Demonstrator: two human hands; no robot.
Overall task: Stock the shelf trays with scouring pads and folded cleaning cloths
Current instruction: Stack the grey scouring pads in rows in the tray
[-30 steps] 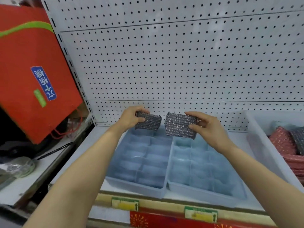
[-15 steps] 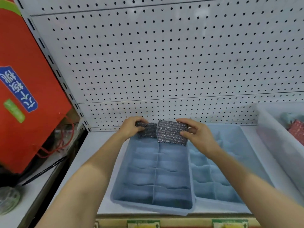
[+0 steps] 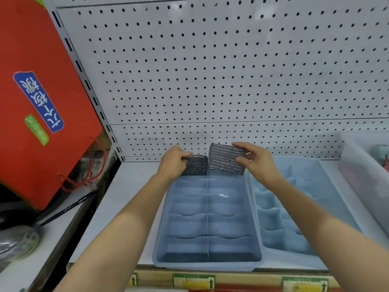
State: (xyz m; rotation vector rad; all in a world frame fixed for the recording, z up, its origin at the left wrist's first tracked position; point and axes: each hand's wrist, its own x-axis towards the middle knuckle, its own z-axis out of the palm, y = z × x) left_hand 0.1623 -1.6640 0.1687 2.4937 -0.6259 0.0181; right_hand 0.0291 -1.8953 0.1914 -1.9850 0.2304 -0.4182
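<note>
Two blue divided trays sit side by side on the white shelf: the left tray (image 3: 160,234) in front of me and the right tray (image 3: 328,182) beside it. My left hand (image 3: 172,163) pinches a grey metallic scouring pad (image 3: 195,165) that sits low in the back left compartment of the left tray. My right hand (image 3: 259,163) holds a second grey scouring pad (image 3: 225,159) upright just above the back right compartment of the same tray. The two pads almost touch edge to edge.
A white pegboard wall (image 3: 231,70) stands right behind the trays. A clear plastic bin (image 3: 357,175) with red and dark items is at the right edge. A red paper bag (image 3: 42,102) leans at the left, beside a lower side shelf.
Both hands have come down and closer together toward the back of the left tray. The left pad has sunk into its compartment. My view has shifted left and nearer.
</note>
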